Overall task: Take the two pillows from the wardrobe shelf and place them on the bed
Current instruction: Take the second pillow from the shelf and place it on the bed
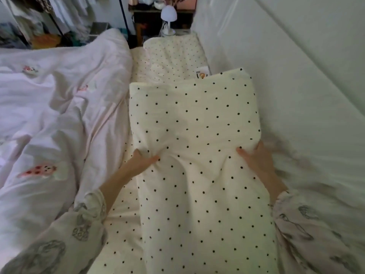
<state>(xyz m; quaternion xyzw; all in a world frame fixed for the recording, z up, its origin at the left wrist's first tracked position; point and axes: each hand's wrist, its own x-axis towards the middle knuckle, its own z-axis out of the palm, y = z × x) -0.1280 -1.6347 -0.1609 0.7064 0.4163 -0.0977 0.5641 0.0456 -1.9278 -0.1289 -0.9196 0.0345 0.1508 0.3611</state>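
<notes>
Head view. In the centre of the frame we see the near pillow (197, 155), cream with black dots, held lengthwise over the dotted sheet (122, 224). The left hand (142, 161) pinches its left edge, fingers tucked under and thumb pressed into the cover; the right hand (254, 161) grasps the right edge the same way. The second pillow (173, 54) already lies flat at the upper centre, beside the lamp (167, 18). The far end of the held one hides its near edge, so we cannot tell whether the two touch.

Risks, as we judge them: both grips gather loose cover rather than filling, so the pillow may sag or slip as we lower it. Pushed too far forward, it may ride onto the second pillow and sit crooked. The duvet (59, 95), bunched at the left, may catch the left edge, and the wall padding (296, 76) at the right leaves little room.
</notes>
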